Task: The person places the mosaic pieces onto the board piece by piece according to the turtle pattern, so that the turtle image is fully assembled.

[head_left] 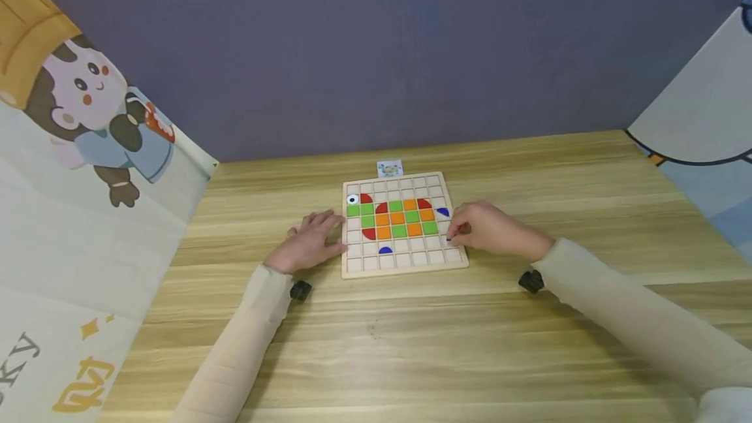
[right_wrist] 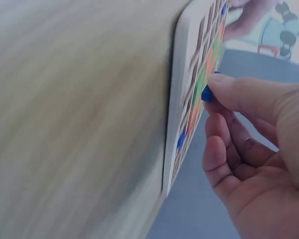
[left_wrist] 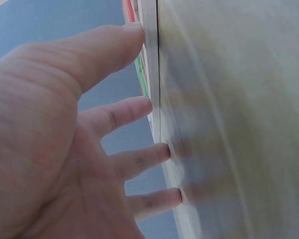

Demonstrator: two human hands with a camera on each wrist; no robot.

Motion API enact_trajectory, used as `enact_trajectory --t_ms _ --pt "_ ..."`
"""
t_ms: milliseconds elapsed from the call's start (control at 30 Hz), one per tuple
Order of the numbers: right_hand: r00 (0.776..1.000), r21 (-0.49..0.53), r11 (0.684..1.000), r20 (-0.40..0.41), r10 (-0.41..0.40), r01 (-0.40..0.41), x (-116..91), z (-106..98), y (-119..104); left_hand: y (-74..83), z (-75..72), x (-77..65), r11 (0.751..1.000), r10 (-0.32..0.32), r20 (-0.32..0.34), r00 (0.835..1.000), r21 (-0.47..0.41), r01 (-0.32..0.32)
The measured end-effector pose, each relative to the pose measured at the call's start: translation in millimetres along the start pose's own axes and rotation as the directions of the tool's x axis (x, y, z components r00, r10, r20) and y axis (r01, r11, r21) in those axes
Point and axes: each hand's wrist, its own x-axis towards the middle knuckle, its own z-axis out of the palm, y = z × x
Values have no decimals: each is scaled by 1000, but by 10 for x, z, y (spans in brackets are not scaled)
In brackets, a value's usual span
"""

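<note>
A wooden grid board (head_left: 411,258) lies on the table, bearing green, orange and red tiles and a white eye tile (head_left: 352,200). One blue tile (head_left: 385,250) sits low on the grid, and another blue tile (head_left: 443,212) lies near its right edge. My right hand (head_left: 490,230) is over the board's right side and pinches a small blue tile (right_wrist: 207,93) between thumb and forefinger. With fingers spread, my left hand (head_left: 310,240) rests against the board's left edge; in the left wrist view the fingertips (left_wrist: 144,105) touch that edge.
Behind the board lies a small picture card (head_left: 390,168). The wooden table (head_left: 376,344) ends at a dark blue-grey wall (head_left: 411,57). Printed cloths hang at the left and right sides.
</note>
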Motion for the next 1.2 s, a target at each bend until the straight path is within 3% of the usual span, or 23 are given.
enact_trajectory --t_ms 267,733,967,1067,1200 --pt "998 27 1000 69 14 -16 286 171 -178 -10 -9 -16 1000 -1 -14 1000 3 1" --pt "996 18 1000 84 -19 17 240 156 -185 -7 4 -7 1000 -2 -10 1000 -5 2" --pt "997 -76 996 -61 -49 45 278 36 -259 -15 0 -22 1000 14 -14 1000 -6 -14" --pt "986 -107 994 -169 -17 -1 301 -75 -353 -31 -13 -45 1000 21 -13 1000 -14 -22" --pt "959 -162 984 -281 28 -77 307 -230 -500 -26 -93 -100 999 16 -64 998 -30 -17"
